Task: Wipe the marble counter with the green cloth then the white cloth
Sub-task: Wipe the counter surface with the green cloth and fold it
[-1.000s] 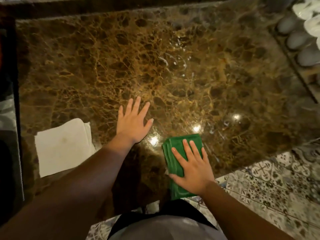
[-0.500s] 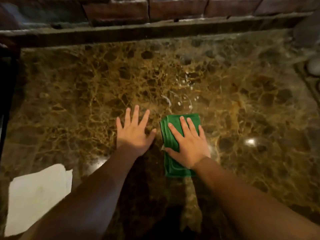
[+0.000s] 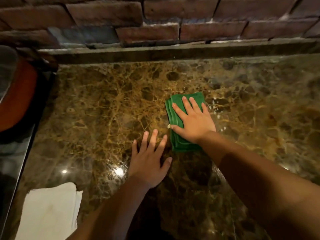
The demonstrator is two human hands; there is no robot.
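The white cloth (image 3: 50,212), folded flat, lies at the marble counter (image 3: 103,104)'s near left corner. The left hand (image 3: 149,158) rests open, palm down, on bare marble. Just beyond, the right hand (image 3: 194,118) presses flat with fingers spread on the folded green cloth (image 3: 174,118), mid-counter.

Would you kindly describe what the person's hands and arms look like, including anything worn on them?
Both forearms are bare, with no sleeves in view. The left hand and right hand wear no gloves, and no rings, watch or bracelets show. The fingernails look short and unpainted.
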